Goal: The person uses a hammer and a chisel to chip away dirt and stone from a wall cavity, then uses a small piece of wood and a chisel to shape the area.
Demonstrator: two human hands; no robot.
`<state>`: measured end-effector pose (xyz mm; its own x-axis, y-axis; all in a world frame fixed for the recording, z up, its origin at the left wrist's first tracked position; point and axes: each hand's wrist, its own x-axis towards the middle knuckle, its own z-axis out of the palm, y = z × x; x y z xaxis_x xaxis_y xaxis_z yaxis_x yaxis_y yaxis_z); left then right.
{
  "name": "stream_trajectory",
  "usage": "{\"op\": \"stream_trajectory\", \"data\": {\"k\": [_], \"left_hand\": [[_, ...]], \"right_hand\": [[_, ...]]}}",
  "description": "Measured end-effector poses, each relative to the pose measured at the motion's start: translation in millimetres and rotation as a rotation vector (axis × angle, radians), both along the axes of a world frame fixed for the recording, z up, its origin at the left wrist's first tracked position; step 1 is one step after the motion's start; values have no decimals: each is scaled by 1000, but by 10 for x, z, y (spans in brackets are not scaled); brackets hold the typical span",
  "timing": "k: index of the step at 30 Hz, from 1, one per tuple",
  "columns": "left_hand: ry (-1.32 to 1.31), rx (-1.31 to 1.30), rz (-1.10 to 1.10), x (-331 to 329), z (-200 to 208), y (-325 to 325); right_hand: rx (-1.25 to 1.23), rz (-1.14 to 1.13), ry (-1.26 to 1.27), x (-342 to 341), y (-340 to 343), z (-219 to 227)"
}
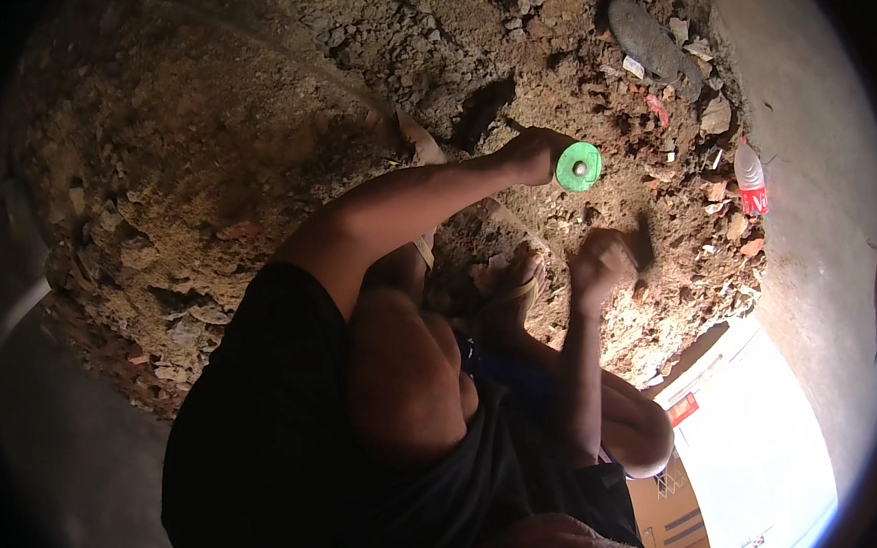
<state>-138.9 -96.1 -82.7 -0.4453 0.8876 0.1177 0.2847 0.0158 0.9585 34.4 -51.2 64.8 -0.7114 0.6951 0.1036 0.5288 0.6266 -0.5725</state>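
My left hand (536,158) is closed around a chisel whose round green hand guard (571,180) faces up. A small metal striking end (580,168) shows at the middle of the guard; the blade below is hidden. Nearer to me and a little to the right, my right hand (603,263) is closed, smeared by motion. It grips a hammer (644,241), whose dark, blurred head lies just beside the fist, apart from the chisel. Both hands are over rough, broken earth (471,38).
My sandalled foot (522,283) is on the dirt between my arms. A plastic bottle (750,176) with a red label lies at the right edge, by a grey concrete surface (812,145). A flat grey stone (644,37) sits far right among rubble. Bright light fills an opening (758,420) at lower right.
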Motion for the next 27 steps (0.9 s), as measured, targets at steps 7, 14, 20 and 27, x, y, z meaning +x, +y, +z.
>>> {"op": "stream_trajectory", "data": {"k": [7, 14, 20, 27], "left_hand": [[-67, -4, -95, -51, -3, -101], [-1, 45, -30, -79, 6, -121], [-36, -79, -52, -13, -158, -209], [-53, -96, -58, -141, -142, -275]], "right_hand": [[-480, -330, 14, -330, -197, 608], [-64, -114, -39, 143, -112, -105], [-666, -404, 10, -126, -122, 46], [-123, -58, 173, -502, -104, 526]]}}
